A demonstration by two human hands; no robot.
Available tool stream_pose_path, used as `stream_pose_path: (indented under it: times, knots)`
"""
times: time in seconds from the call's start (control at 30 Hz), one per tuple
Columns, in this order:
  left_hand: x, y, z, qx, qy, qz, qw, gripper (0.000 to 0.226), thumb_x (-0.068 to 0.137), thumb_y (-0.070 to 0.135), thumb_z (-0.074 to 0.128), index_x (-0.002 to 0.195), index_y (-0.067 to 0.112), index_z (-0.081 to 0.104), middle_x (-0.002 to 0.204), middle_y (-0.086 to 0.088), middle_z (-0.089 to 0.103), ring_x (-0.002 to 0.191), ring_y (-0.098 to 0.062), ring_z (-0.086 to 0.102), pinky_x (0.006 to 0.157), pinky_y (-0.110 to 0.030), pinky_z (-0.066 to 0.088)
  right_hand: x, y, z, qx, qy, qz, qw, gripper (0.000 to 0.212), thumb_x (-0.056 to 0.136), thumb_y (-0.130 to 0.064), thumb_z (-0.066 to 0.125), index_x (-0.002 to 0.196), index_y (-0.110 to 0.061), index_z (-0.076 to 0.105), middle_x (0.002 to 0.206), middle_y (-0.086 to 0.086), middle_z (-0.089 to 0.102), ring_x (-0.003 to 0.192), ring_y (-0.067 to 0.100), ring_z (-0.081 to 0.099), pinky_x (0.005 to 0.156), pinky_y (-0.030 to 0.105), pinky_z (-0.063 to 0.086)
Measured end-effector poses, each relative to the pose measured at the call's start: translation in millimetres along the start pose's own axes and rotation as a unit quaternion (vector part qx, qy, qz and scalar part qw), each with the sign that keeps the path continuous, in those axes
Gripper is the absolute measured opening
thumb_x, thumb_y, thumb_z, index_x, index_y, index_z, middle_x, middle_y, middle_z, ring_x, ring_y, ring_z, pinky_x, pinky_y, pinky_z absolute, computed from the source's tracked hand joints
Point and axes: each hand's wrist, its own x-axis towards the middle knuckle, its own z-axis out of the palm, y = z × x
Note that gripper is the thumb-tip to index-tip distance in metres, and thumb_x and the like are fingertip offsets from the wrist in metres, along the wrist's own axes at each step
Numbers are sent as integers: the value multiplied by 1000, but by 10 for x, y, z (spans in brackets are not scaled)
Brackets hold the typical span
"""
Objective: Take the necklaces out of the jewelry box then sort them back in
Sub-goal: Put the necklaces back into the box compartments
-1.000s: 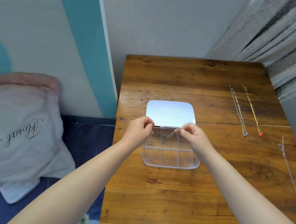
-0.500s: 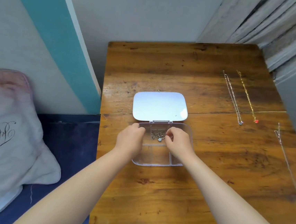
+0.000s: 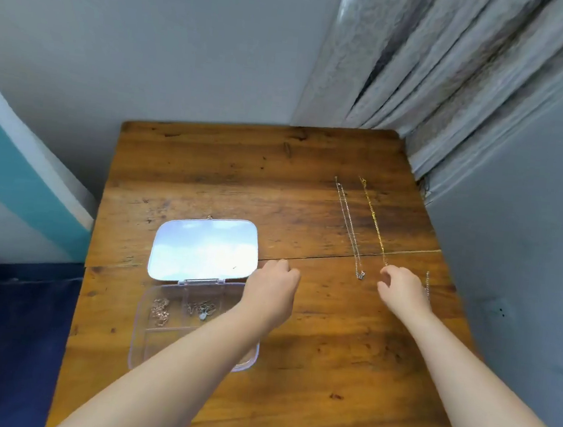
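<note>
Jewelry box (image 3: 194, 322) is sitting open near the tabletop's left edge, toward the front, clear base with dividers, mirrored lid (image 3: 203, 250) lying flat behind it. Two compartments in the back row are holding coiled chains: rose-gold necklace (image 3: 160, 310) in the back-left one, silver pendant necklace (image 3: 202, 309) in the middle one. The rest of the base is partly hidden under the left forearm.

Change since a moment ago: both hands were over the box, working a chain into the middle compartment; now they are leaving it and reaching right. Judging by that, one necklace has just been sorted in and the next pick is starting.

Left hand (image 3: 270, 293) is hovering just right of the lid, fingers loosely curled, nothing visibly held. Right hand (image 3: 403, 290) is arriving at the near end of the gold necklace (image 3: 374, 219), thumb and fingers narrowly parted, not yet closed on the chain; contact cannot be told.

Still out on the tabletop toward the right edge: silver necklace (image 3: 349, 226) lying straight just left of the gold one, and another thin chain (image 3: 427, 285) mostly hidden behind the right hand. So roughly two are in and three are left, as a judgement.

No brands, labels or readable writing anywhere in the current view.
</note>
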Motion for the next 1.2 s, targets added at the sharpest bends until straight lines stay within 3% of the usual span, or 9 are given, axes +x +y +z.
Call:
stream_pose_path:
  times: [0.13, 0.27, 0.4, 0.53, 0.63, 0.87, 1.03, 1.1, 1.2]
  knots:
    - [390, 555, 245, -12, -54, -17, 998, 34, 89, 3, 49, 122, 11, 52, 119, -13, 52, 112, -32, 49, 82, -40, 49, 344, 335, 10, -30, -6, -47, 998, 39, 89, -18, 54, 127, -11, 49, 126, 14, 53, 112, 31, 53, 94, 40, 46]
    - [786, 965, 369, -27, -72, -35, 996, 59, 89, -1, 47, 141, 24, 34, 127, -13, 45, 117, -31, 46, 86, -40, 48, 584, 494, 43, -16, 17, -145, 989, 32, 89, -19, 54, 119, -8, 57, 114, 11, 57, 105, 27, 54, 89, 37, 48]
    - [1004, 1206, 449, 0, -93, -40, 995, 48, 90, 0, 46, 133, 21, 45, 124, -12, 45, 109, -32, 52, 77, -38, 48, 679, 584, 93, -32, 17, -213, 976, 25, 89, -15, 51, 105, -1, 64, 108, 14, 58, 103, 29, 53, 83, 39, 48]
    - [1079, 1223, 483, 21, -84, -52, 995, 30, 91, -2, 43, 117, 6, 55, 118, -15, 52, 104, -35, 56, 78, -40, 50, 684, 594, 123, -67, 49, -298, 951, 9, 74, 0, 63, 73, 9, 62, 82, 23, 61, 80, 37, 59, 52, 32, 43]
    - [1076, 1196, 473, 58, -89, -47, 993, 24, 90, -2, 44, 112, 2, 53, 116, -16, 52, 103, -34, 56, 76, -40, 49, 702, 663, 106, -107, 46, -363, 925, 19, 54, 3, 76, 59, 2, 58, 63, 17, 60, 56, 31, 60, 35, 25, 43]
    - [963, 1046, 573, 45, -99, -42, 993, 19, 96, 3, 39, 113, 0, 46, 121, -19, 48, 105, -36, 52, 79, -43, 48, 707, 713, 65, -146, 49, -427, 891, 18, 54, -3, 77, 61, -3, 60, 60, 12, 61, 49, 25, 59, 32, 21, 43]
    - [744, 882, 634, 37, -101, -51, 993, 21, 100, 11, 33, 113, 0, 46, 119, -19, 50, 105, -35, 53, 83, -43, 48, 626, 758, 154, -98, 67, -428, 896, 18, 60, -4, 77, 62, -5, 59, 58, 10, 60, 50, 24, 57, 34, 20, 41]
    - [634, 811, 649, 31, -90, -58, 994, 19, 99, 10, 36, 112, 2, 46, 116, -18, 51, 100, -35, 55, 78, -43, 48, 565, 755, 197, -58, 53, -413, 907, 13, 67, -3, 74, 68, -3, 61, 63, 12, 62, 56, 27, 61, 41, 23, 45]
    - [448, 703, 595, -28, -40, -110, 993, 19, 99, 14, 37, 114, 5, 46, 118, -15, 54, 98, -35, 57, 78, -43, 47, 493, 708, 190, 61, 17, -346, 936, 10, 83, -3, 60, 89, 4, 64, 89, 19, 66, 83, 31, 62, 68, 30, 47]
